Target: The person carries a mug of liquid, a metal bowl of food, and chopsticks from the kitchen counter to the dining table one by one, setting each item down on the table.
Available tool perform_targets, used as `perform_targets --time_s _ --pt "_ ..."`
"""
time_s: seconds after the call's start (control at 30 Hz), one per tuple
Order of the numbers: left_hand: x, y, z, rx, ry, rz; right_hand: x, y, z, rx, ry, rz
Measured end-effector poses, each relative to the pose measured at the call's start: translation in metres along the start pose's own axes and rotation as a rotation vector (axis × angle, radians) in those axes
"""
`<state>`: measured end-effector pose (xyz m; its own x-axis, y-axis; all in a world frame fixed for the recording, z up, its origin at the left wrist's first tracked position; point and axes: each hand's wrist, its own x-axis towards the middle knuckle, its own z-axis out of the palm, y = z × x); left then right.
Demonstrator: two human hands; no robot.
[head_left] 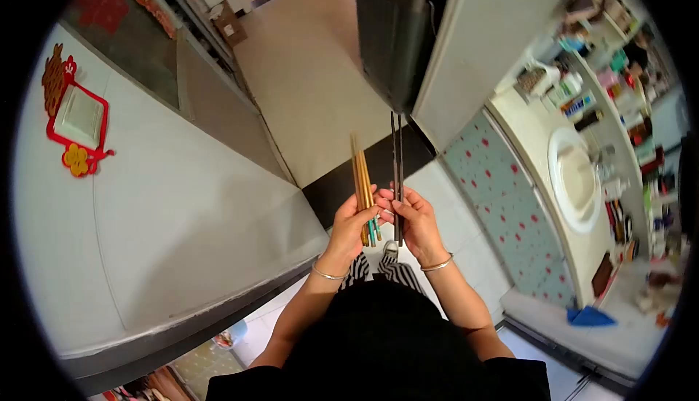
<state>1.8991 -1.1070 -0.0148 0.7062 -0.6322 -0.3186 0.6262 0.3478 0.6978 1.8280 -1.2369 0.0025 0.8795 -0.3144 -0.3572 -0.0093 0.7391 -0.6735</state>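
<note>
Several light wooden chopsticks (366,190) with green bands near their lower ends stand roughly upright in my left hand (353,226), its fingers and thumb closed round them. My right hand (416,225) grips dark chopsticks (397,168), also pointing away from me, with the thumb across them. The two hands are close together in front of my body, fingertips nearly meeting between the bundles. Each wrist wears a thin bangle.
On the right is a counter with a round sink (575,179), bottles and tubes, above a floral cabinet (510,211). A doorway with a dark threshold (408,157) lies ahead, beside a dark appliance (393,37). A red-framed switch (80,117) is on the left wall.
</note>
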Motion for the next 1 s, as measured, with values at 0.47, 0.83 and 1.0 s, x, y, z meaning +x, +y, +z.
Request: perform_targets --time_s 0.47,0.83,1.0 --pt "0.259 0.155 -0.051 -0.106 0.155 0.185 0.316 -0.061 0.094 -0.066 -0.183 0.105" --pt "0.452 0.335 -0.060 -0.067 0.044 0.231 0.529 -0.141 0.214 -0.086 -0.208 0.060" --pt "0.556 0.378 -0.100 -0.025 0.079 0.261 0.645 -0.148 0.246 -0.045 -0.222 0.081"
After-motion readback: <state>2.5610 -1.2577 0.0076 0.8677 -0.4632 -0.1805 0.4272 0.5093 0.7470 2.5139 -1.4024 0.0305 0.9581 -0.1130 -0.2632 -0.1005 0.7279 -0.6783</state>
